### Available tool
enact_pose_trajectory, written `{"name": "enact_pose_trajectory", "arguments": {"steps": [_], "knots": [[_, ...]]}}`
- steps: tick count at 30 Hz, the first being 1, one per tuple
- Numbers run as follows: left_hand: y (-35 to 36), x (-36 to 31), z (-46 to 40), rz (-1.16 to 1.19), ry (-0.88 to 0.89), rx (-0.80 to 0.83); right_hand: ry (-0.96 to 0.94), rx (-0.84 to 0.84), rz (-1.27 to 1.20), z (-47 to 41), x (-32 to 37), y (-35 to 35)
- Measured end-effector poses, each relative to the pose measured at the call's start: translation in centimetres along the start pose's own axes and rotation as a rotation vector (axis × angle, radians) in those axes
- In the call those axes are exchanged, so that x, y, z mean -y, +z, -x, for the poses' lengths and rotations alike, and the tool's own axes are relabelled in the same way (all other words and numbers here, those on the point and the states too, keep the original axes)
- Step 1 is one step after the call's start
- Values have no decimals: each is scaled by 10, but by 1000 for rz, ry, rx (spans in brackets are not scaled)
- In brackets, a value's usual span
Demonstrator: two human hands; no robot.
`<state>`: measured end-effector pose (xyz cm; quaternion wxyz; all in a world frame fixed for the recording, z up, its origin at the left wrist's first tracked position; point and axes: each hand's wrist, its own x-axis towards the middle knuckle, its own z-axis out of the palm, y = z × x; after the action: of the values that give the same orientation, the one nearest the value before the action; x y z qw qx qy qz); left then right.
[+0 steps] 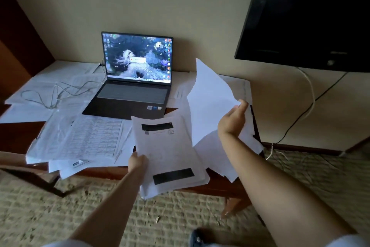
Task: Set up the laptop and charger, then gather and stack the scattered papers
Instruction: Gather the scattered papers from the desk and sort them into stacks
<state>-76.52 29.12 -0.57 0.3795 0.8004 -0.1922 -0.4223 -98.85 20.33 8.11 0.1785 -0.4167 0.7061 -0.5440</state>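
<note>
Blank white sheet [210,96], curled upward.

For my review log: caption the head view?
Left hand holds a paper stack, right hand lifts a sheet beside the open laptop.

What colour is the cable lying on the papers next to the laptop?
White; the cable shows best in the head view.

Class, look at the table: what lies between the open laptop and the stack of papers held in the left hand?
In the head view, a short stretch of bare brown table separates the laptop from the stack of papers gripped by the left hand.
</note>
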Motion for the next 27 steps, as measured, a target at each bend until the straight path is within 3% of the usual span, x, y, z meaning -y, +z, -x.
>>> {"name": "enact_pose_trajectory", "arguments": {"steps": [3, 5, 8, 12, 16, 20, 23, 27], "knots": [[1, -1, 13, -5, -3, 71, 291, -113, -202, 9, 13, -12], [3, -2, 21, -9, 1, 132, 454, -67, -235, 25, 7, -15], [7, 2, 23, 21, -35, 216, 544, 56, -182, 58, -14, -13], [11, 16, 18, 242, -172, 278, 539, 179, -26, 95, -45, -11], [14, 27, 2, 364, -315, 401, 525, 468, 215, 109, -73, -12], [17, 30, -8, 98, -106, 287, 463, 710, 528, 97, -93, -15], [21, 24, -5, -42, 38, 170, 278, 653, 676, 79, -97, -9], [22, 20, 4, -35, 124, 103, 215, 581, 657, 40, -101, 2]]}}
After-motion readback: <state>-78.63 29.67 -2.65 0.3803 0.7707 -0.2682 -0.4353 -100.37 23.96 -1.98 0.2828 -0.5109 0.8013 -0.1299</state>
